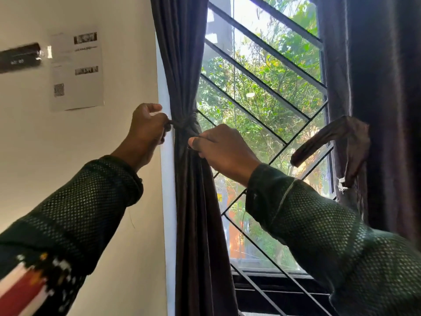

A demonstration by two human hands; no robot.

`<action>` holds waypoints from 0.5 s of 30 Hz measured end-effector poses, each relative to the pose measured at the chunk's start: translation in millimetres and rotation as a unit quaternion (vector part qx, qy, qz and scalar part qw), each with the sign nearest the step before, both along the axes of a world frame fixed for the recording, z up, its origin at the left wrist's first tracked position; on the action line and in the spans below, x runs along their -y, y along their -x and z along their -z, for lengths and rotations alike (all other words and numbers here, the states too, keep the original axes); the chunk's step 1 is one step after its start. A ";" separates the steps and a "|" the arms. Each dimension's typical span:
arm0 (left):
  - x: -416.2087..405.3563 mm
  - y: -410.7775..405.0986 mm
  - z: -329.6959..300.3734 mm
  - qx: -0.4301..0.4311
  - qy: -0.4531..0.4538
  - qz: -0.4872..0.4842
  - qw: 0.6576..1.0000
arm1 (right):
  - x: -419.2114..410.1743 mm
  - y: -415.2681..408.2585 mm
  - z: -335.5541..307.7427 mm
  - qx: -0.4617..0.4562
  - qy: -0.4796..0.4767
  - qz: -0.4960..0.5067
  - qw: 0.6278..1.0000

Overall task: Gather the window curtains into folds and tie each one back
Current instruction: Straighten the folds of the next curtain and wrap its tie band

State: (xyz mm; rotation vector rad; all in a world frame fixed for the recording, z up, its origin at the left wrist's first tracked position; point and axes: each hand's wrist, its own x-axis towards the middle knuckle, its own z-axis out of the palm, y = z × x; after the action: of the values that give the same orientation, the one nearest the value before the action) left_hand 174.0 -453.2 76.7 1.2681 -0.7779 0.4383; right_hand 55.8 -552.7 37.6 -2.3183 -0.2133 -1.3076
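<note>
Dark brown fabric of the left curtain hangs against the white wall edge, cinched into folds at mid-height by a tieback of the same cloth, hard to tell apart from the folds it wraps. The left hand pinches the tieback's end just beside the wall, though what it fastens to is hidden behind the fingers. The right hand grips the gathered folds just below the band, fingertips buried in the cloth. Near the right edge the right curtain hangs loose and cut off by the frame, its own tieback dangling free. Behind stands the window grille. On the wall a paper sheet is too blurred to read.
</note>
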 end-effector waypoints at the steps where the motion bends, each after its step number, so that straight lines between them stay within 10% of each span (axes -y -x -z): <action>1: 1.2 -5.0 0.1 -0.006 0.002 -0.008 1.000 | -1.4 0.8 1.2 -0.002 -0.001 -0.007 1.000; 9: 24.0 3.1 41.6 -0.006 -0.049 0.139 0.989 | 14.7 -7.5 36.8 0.046 -0.148 -0.069 0.985; 15: 53.2 8.4 139.1 -0.055 -0.201 0.259 0.943 | 28.5 -24.2 124.6 -0.154 -0.361 -0.118 0.912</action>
State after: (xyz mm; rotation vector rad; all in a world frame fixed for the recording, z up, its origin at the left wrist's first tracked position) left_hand 165.6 -506.3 -62.5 1.3825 -1.0990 -0.2291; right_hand 79.9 -581.2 -87.0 -1.7487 0.0880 -0.7115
